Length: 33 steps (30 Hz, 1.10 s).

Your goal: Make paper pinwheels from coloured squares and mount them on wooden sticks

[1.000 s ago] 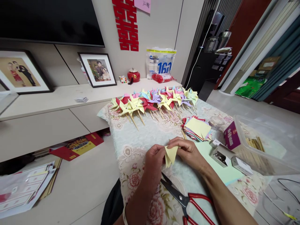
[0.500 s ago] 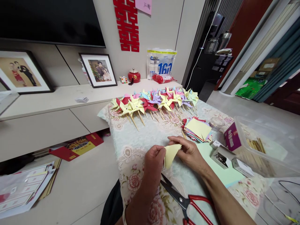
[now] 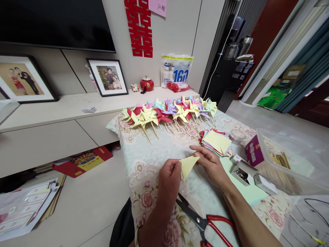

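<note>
I see the left hand (image 3: 168,174) pinching the yellow paper (image 3: 188,166), whose long axis slants rightward from that pinch toward the loosely spread right hand (image 3: 210,164); whether that grips the tip, I cannot tell.

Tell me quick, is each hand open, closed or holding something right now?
Left hand: closed, pinching the yellow paper.
Right hand: at the paper's pointed corner; whether it grips there cannot be told.

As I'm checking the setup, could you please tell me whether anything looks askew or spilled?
The paper stack beyond the right hand looks askew: its edges fan out unevenly. I see nothing spilled.
</note>
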Tool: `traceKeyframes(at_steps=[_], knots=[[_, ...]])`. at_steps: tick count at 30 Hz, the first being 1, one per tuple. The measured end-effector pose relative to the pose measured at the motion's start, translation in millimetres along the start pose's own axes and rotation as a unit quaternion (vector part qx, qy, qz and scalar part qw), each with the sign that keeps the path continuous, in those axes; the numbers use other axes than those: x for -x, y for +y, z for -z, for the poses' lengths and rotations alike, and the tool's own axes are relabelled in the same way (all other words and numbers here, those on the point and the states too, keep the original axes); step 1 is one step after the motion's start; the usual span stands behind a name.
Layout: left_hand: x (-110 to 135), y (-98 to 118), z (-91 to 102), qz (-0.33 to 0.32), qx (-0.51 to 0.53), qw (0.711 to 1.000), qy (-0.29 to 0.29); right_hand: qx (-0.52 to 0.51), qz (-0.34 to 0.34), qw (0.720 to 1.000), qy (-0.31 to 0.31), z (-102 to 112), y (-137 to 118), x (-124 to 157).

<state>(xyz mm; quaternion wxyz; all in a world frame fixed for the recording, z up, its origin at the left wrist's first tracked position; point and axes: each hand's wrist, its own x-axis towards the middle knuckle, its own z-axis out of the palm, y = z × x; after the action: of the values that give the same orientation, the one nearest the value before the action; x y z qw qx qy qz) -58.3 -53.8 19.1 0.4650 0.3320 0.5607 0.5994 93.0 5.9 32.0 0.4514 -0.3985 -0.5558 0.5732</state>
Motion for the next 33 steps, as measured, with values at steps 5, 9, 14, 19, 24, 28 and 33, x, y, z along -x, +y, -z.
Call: traceKeyframes(at_steps=[5, 9, 14, 19, 24, 28, 33], knots=[[3, -4, 0.6, -0.023, -0.059, 0.998, -0.009, 0.044, 0.005, 0.999, -0.029, 4, -2, 3], [4, -4, 0.0, -0.017, -0.062, 0.998, -0.028, 0.111, -0.033, 0.992, -0.050, -1, -6, 6], [4, 2, -3.7, 0.068, 0.119, 0.987, -0.088, 0.066, -0.042, 0.996, -0.033, -1, -4, 3], [6, 9, -3.6, 0.166, 0.250, 0.941, -0.154, -0.023, -0.058, 0.998, -0.014, -2, 0, 1], [4, 9, -1.3, 0.195, 0.273, 0.930, -0.153, -0.057, -0.075, 0.995, 0.002, -7, -3, 2], [4, 8, -1.2, 0.189, 0.262, 0.935, -0.145, -0.043, -0.069, 0.996, -0.034, -4, -5, 3], [5, 7, -1.4, 0.171, 0.221, 0.950, -0.140, 0.009, -0.051, 0.995, -0.081, 2, -6, 5]])
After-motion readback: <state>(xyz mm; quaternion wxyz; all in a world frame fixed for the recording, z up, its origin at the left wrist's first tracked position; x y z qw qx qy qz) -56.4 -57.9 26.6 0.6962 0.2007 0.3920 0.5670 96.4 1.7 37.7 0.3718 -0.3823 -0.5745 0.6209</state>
